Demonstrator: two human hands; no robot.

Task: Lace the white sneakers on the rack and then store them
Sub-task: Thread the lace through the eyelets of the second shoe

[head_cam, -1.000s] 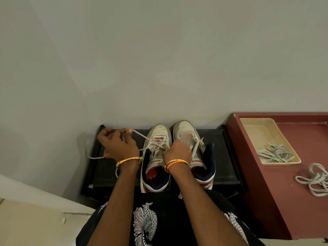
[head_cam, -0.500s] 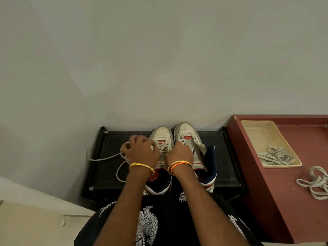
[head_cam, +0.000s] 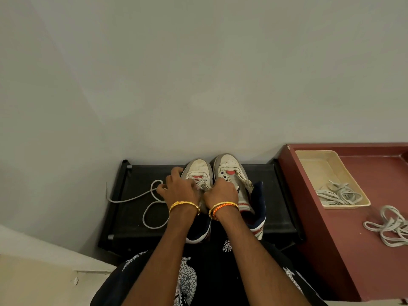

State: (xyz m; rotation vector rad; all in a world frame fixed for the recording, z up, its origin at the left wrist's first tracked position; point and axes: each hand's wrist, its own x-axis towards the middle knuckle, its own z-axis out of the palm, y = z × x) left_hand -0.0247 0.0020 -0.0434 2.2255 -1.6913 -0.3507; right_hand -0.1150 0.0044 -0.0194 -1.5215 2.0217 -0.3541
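Head view, both hands curled, left hand (head_cam: 180, 188) and right hand (head_cam: 221, 192) pinching the lace (head_cam: 152, 204) over left sneaker (head_cam: 198, 173)

Two sneakers (head_cam: 198, 173) (head_cam: 231, 171), two hands (head_cam: 181, 191) (head_cam: 223, 193), one rack (head_cam: 136, 173), one tray (head_cam: 318, 164), two lace bundles (head_cam: 337, 194) (head_cam: 390, 226).

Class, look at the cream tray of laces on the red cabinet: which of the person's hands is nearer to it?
Right. The right hand works between the two sneakers on the rack, on the side toward the tray. The left hand sits beyond it, over the left sneaker, farther from the tray.
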